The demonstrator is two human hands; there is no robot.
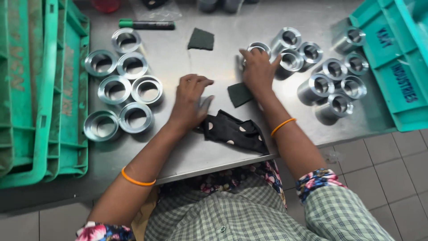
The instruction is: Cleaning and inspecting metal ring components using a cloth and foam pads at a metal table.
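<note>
My right hand [257, 68] reaches forward and closes around a shiny metal ring [260, 47] standing on the steel table [223, 31]. My left hand [189, 100] rests on the table with fingers curled, holding nothing, its palm touching a black cloth with pale dots [234, 131]. A dark green scrub pad [239, 94] lies just under my right wrist. A second pad [201, 39] lies farther back.
Several metal rings [125, 85] lie flat at the left, several more metal cylinders [332, 76] stand at the right. Green crates [40, 89] flank the left side, a teal crate [397, 58] the right. A green-capped marker [147, 24] lies at the back.
</note>
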